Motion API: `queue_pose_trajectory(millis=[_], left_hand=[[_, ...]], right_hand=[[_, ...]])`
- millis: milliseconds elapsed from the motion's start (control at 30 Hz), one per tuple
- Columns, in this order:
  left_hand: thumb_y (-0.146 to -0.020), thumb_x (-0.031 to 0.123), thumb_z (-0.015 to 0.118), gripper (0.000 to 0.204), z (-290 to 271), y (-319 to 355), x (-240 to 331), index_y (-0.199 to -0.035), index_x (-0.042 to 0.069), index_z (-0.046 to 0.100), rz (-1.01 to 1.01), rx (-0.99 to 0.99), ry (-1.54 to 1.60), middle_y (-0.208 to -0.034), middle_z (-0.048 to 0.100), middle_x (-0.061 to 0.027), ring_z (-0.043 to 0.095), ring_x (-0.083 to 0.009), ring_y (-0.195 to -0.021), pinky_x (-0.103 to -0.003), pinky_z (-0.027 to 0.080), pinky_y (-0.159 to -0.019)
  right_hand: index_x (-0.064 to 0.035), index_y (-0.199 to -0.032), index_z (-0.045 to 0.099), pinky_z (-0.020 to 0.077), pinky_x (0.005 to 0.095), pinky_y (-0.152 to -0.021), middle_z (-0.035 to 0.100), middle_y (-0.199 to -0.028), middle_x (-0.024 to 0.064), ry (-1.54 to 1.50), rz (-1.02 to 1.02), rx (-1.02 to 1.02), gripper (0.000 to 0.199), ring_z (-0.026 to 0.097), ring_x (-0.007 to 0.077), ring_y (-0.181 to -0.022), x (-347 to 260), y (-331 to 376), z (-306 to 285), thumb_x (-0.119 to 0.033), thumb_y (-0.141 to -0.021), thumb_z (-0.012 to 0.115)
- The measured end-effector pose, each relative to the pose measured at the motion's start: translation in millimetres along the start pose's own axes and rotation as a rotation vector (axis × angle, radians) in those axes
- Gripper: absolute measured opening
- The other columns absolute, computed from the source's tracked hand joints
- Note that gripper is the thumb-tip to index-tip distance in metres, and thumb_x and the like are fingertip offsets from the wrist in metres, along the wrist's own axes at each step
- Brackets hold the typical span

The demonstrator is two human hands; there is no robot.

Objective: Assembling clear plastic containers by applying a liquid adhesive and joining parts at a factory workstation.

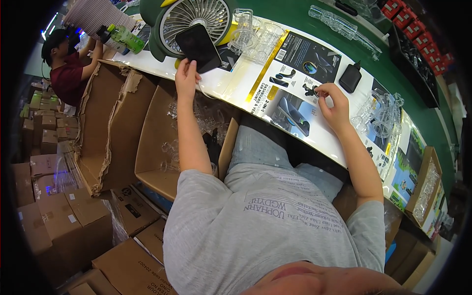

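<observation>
My left hand [187,77] is closed at the lower edge of a black phone [197,43], which leans in front of a green and yellow fan [189,22]. A white cable [204,91] shows below that hand. Over the printed sheet on the table, my right hand [333,104] has its thumb and forefinger curled together; anything between them is too small to make out. Near it lies a black rounded device [350,77] with a short plug end. Clear plastic parts [382,114] are piled to the right of this hand, and more clear plastic pieces [255,37] stand beside the fan.
An open carton [152,130] with clear parts stands by my left arm. Bottles [125,38] stand at the far left, near another person [69,69]. Red bins [413,32] and a black tray [412,64] line the far right; a cardboard tray [424,189] sits nearer.
</observation>
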State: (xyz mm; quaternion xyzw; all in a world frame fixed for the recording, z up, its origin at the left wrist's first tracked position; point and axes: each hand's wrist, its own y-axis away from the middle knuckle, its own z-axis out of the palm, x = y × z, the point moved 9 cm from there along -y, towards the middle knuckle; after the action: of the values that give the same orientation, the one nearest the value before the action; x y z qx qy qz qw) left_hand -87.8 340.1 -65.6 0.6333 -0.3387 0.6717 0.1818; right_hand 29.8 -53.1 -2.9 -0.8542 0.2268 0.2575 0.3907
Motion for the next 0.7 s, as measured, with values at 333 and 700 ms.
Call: queue_pose_trajectory(millis=[333, 700], left_hand=[[-0.072, 0.014, 0.073, 0.061, 0.7, 2.8, 3.5, -0.121, -0.009, 0.043, 0.138, 0.034, -0.360, -0.061, 0.052, -0.0011, 0.043, -0.0058, -0.053, -0.020, 0.039, -0.054], [-0.078, 0.009, 0.067, 0.047, 2.2, 0.0, 3.6, -0.116, -0.008, 0.046, 0.149, 0.001, -0.306, -0.070, 0.051, 0.0011, 0.042, -0.0038, -0.058, -0.018, 0.036, -0.054]], right_hand=[[-0.0008, -0.091, 0.060, 0.0462, 0.0245, -0.069, 0.059, -0.084, 0.0085, -0.015, -0.002, -0.001, 0.024, 0.057, 0.0158, -0.073, -0.2, -0.3, -1.7, 0.011, -0.071, 0.055], [-0.0006, -0.090, 0.060, 0.0460, 0.0238, -0.068, 0.059, -0.083, 0.0083, -0.020, -0.007, 0.003, 0.022, 0.057, 0.0153, -0.073, -0.4, -0.5, -4.2, 0.011, -0.072, 0.054]])
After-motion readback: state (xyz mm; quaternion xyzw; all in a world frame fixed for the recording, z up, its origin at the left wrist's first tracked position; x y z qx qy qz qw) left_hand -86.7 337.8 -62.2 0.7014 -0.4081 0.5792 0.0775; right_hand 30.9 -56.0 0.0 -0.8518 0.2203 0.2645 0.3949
